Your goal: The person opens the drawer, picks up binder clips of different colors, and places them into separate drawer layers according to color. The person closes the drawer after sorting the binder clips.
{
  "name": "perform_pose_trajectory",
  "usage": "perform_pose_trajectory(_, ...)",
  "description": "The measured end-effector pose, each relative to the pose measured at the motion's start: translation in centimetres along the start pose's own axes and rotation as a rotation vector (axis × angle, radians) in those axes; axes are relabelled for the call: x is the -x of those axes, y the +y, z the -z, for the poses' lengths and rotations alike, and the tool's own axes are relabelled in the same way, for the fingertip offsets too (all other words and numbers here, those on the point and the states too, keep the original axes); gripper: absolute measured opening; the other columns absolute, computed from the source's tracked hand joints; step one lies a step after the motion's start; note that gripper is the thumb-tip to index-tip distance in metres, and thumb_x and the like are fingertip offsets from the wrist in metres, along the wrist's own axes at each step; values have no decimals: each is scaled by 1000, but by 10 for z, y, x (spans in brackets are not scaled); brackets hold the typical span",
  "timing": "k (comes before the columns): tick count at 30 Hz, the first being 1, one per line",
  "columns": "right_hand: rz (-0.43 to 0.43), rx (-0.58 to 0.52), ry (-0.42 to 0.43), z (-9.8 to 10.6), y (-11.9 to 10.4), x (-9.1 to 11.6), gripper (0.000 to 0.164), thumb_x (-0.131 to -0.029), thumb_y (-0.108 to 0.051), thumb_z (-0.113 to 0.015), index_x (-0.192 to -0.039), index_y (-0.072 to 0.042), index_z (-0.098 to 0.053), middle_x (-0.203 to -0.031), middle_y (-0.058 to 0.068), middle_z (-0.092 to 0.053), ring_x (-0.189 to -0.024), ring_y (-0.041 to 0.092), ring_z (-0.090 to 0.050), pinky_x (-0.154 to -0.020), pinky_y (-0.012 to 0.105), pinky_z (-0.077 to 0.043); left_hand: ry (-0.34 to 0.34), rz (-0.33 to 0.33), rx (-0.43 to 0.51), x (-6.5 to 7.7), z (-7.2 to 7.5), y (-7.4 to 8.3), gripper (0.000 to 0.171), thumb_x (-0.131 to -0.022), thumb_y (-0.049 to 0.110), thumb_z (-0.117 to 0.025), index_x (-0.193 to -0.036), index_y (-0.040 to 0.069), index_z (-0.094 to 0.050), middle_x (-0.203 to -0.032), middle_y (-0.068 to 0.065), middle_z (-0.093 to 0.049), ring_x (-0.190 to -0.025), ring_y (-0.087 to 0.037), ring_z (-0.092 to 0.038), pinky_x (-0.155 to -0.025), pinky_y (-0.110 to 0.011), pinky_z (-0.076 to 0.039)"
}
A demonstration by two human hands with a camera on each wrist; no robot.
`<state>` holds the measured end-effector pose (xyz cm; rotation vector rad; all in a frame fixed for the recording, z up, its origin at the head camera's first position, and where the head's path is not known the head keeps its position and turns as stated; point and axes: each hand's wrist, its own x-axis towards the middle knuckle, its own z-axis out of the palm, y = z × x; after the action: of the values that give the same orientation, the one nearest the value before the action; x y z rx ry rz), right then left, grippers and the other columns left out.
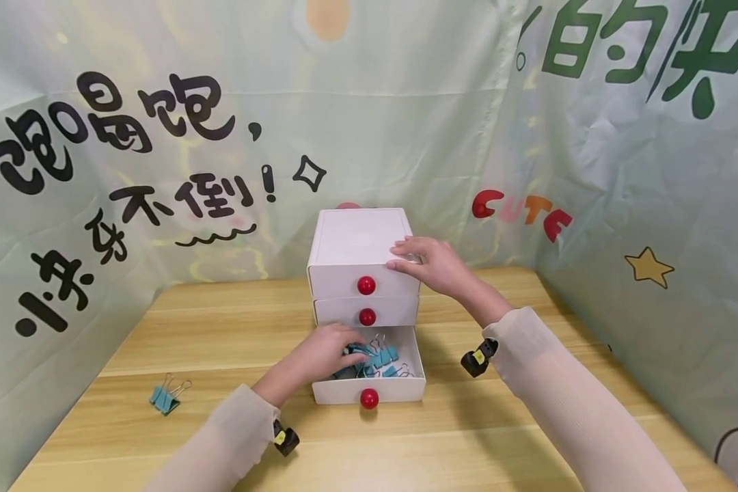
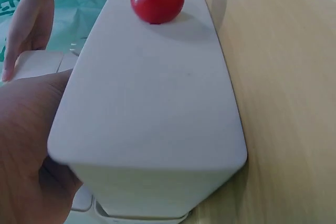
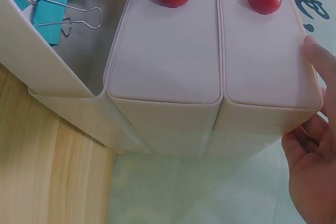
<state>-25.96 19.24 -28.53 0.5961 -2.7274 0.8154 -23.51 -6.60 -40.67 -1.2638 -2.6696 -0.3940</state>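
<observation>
A white drawer unit with red ball knobs stands on the table, its bottom drawer pulled out. Inside that drawer lie several teal binder clips with wire handles. My left hand reaches over the drawer's left side, fingers and thumb down among the clips; whether they pinch one I cannot tell. The drawer front hides those fingertips in the left wrist view. On the unit's top right edge rests my right hand, its thumb at the front edge and its fingers over the top.
Two teal binder clips lie together on the wooden table, left of the drawer unit. Upper and middle drawers are closed. Printed cloth hangs behind and along both sides. Each wrist wears a small black camera.
</observation>
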Motion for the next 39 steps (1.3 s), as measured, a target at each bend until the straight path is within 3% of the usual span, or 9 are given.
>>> perform_pose_trajectory(7, 1, -5, 0, 0, 1, -1, 53, -90, -50, -66, -130, -16, -65, -140, 4, -55, -137, 25, -41, -111, 57, -28, -26, 21, 84, 3, 2, 1, 33, -91, 37, -69, -114, 13, -72, -107, 2, -71, -96, -13, -63, -87, -32, -53)
perform_pose_trajectory(18, 4, -5, -1, 1, -1, -2, 54, -90, -50, -66, -131, -16, -65, -141, 4, -55, -137, 26, -41, -110, 55, -30, 9, 67, 137, 38, 23, -12, 30, -93, 34, -68, -114, 14, -71, -112, 4, -69, -105, -16, -63, -92, -39, -51)
perform_pose_trajectory(30, -8, -6, -9, 1, -1, 0, 56, -90, -51, -66, -132, -15, -64, -141, 5, -54, -137, 26, -40, -110, 55, -30, 96, 76, 21, 82, 33, -37, 32, -92, 36, -68, -115, 13, -71, -114, 0, -68, -109, -22, -62, -95, -43, -49)
perform_pose_trajectory(39, 5, 3, -1, 1, 0, -1, 55, -89, -51, -66, -131, -15, -65, -140, 5, -55, -136, 26, -41, -111, 55, -30, 143, 155, -31, 119, 40, -56, 33, -89, 34, -72, -114, 12, -71, -113, -3, -67, -107, -25, -63, -91, -45, -51)
